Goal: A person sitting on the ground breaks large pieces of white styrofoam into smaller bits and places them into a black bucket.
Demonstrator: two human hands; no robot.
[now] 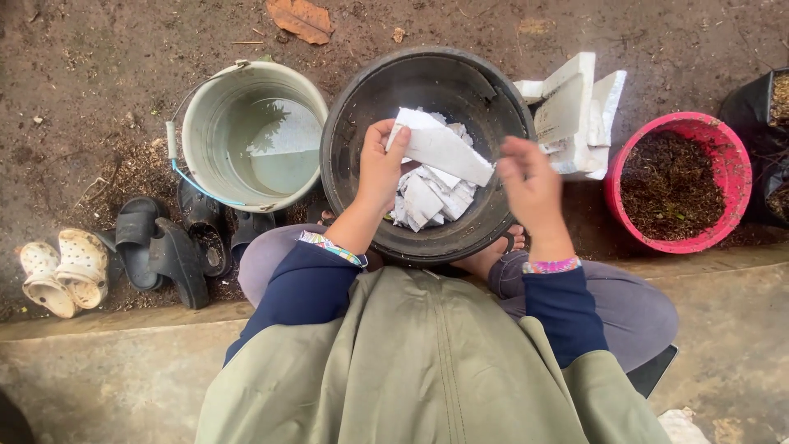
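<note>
White foam slab (444, 150) sits pinched in my left hand (380, 168), thumb on top, above the black bowl (349, 164) of broken foam pieces (427, 201). My right hand (530, 187) hovers just beside its end, fingers loosely curled, holding nothing.
</note>
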